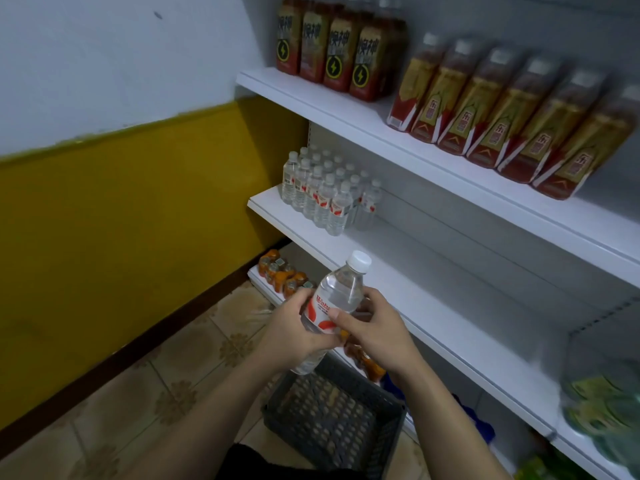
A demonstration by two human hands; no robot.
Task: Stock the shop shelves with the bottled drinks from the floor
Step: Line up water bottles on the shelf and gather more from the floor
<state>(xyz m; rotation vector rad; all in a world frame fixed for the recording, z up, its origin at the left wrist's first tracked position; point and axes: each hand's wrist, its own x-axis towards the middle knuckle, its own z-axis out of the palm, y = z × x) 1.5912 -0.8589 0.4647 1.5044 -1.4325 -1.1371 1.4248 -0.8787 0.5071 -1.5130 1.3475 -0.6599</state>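
head view: white shelves [450, 306] against yellow-and-white wall [138, 209], tiled floor [173, 375].

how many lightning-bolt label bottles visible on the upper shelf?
4 lightning-bolt bottles, side by side in the front row at the left end of the upper shelf. Others stand behind them, mostly hidden, so the total is likely higher.

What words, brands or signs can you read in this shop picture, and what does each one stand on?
"Wah", rest out of view: label of the held water bottle.
Seemingly "焕神", with a lightning-bolt sign: dark bottles, top shelf.
"东": gold-and-red bottles, same shelf.
Too small or blurred: small water bottles, orange bottles, green bottles.
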